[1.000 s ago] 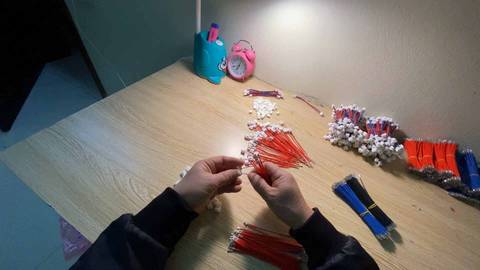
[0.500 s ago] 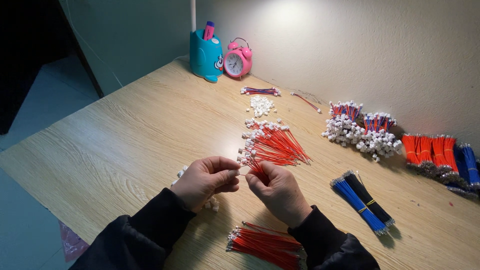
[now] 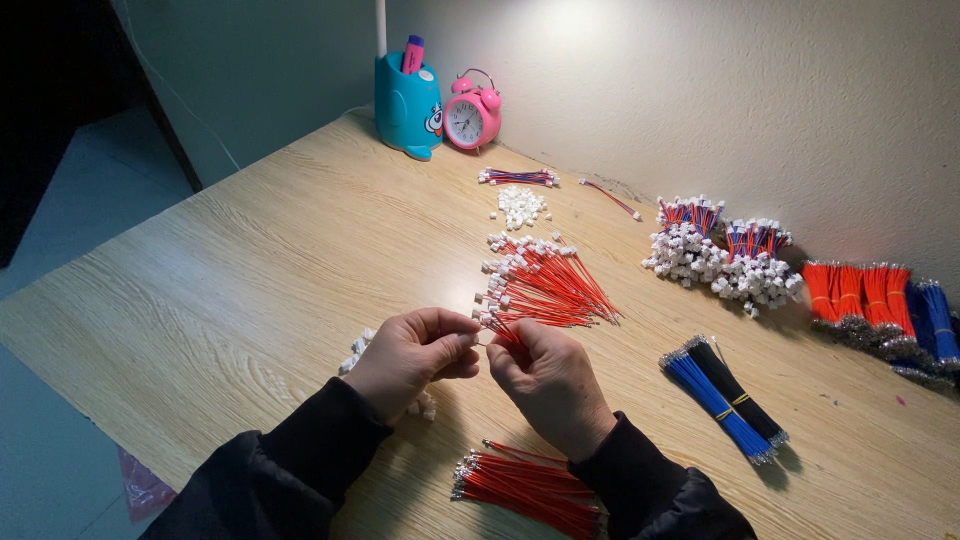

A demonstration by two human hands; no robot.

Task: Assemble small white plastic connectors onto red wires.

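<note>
My left hand (image 3: 412,358) and my right hand (image 3: 548,380) meet over the wooden table (image 3: 250,260), fingertips almost touching. The left pinches a small white connector; the right pinches the end of a short red wire pointed at it. Just beyond the hands lies a fanned pile of red wires with white connectors (image 3: 540,280). A bundle of bare red wires (image 3: 525,482) lies under my right wrist. Loose white connectors (image 3: 358,346) sit beside and partly under my left hand.
A blue and a black wire bundle (image 3: 722,398) lie at right. Along the wall: a heap of connector-tipped wires (image 3: 725,258), orange and blue bundles (image 3: 880,300), a small connector pile (image 3: 520,206), a teal pen holder (image 3: 408,104), a pink alarm clock (image 3: 472,116).
The hands stay together in almost the same place, fingers working the wire and connector. The view has shifted slightly.
</note>
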